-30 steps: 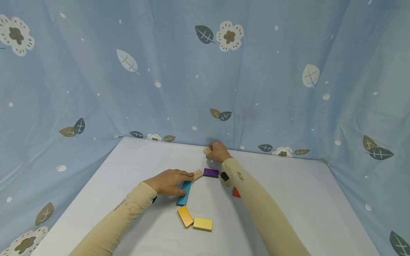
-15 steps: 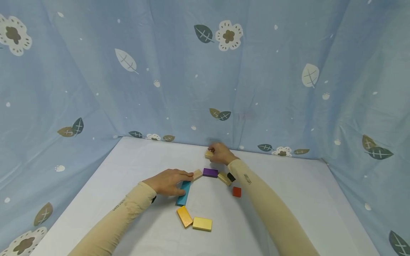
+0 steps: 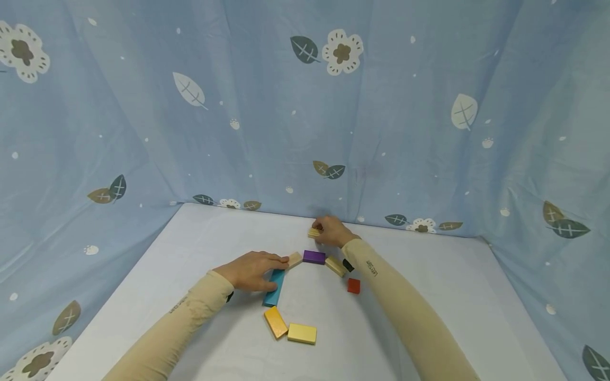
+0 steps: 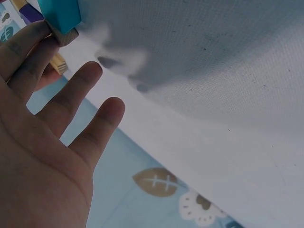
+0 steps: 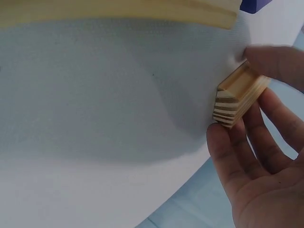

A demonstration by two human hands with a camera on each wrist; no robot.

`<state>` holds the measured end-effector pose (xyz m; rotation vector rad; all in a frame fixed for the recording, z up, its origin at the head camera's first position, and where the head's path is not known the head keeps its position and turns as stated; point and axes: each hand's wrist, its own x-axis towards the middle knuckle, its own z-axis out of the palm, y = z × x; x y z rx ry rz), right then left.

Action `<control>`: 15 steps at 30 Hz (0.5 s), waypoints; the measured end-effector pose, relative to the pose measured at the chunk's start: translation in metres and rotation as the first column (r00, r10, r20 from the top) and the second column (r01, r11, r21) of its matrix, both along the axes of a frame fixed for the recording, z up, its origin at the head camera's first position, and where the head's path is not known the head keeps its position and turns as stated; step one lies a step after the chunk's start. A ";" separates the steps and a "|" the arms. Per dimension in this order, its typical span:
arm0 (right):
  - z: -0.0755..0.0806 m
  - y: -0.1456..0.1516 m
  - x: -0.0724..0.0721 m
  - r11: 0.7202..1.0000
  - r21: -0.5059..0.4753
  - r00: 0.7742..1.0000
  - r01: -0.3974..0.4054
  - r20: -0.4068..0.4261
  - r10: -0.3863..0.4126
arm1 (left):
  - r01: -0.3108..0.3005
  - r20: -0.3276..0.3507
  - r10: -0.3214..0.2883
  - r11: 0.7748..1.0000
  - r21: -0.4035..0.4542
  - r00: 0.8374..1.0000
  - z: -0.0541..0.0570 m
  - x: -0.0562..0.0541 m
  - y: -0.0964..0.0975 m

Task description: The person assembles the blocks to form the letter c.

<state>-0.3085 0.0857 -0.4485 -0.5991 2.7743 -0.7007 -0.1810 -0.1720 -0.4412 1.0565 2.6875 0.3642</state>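
Near the table's back edge, my right hand (image 3: pixel 332 232) pinches a small natural-wood block (image 5: pixel 240 97) between thumb and fingers; its striped end grain shows in the right wrist view. My left hand (image 3: pixel 251 271) rests at the blue block (image 3: pixel 272 298), thumb lying over it and forefinger reaching the light wood block (image 3: pixel 295 259) at its far end. In the left wrist view two fingers spread out straight, away from the blocks. A purple block (image 3: pixel 314 257) and another wood block (image 3: pixel 335 266) continue the curved row in front of my right hand.
A red block (image 3: pixel 353 286) sits beside my right forearm. Closer to me lie an orange block (image 3: pixel 276 322) and a yellow block (image 3: pixel 302 333), corners nearly meeting. A patterned blue curtain (image 3: pixel 267 132) rises behind and beside the white table (image 3: pixel 224 233).
My right hand has drawn slightly toward me and right with the wood block, turning it a little. More of the red block and right-hand wood block shows. My left hand stays put.
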 end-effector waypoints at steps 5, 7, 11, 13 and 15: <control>0.001 0.004 0.001 1.000 -0.019 1.000 0.021 0.016 -0.020 | 0.005 -0.005 -0.005 1.000 0.002 1.000 0.000 -0.001 0.001; 0.003 0.005 0.001 1.000 -0.020 1.000 0.022 0.012 -0.021 | 0.006 -0.004 -0.006 1.000 0.002 1.000 0.000 -0.001 0.001; 0.009 0.008 0.002 1.000 -0.013 1.000 0.001 -0.017 -0.001 | 0.002 0.008 -0.002 1.000 -0.002 1.000 0.001 -0.001 0.001; 0.013 0.010 0.002 1.000 -0.008 0.999 -0.019 -0.039 0.019 | 0.000 0.011 0.000 1.000 -0.004 1.000 0.001 -0.001 0.000; 0.016 0.012 0.004 0.999 -0.001 0.997 -0.047 -0.066 0.047 | 0.000 0.008 0.000 1.000 -0.005 1.000 0.001 0.000 0.000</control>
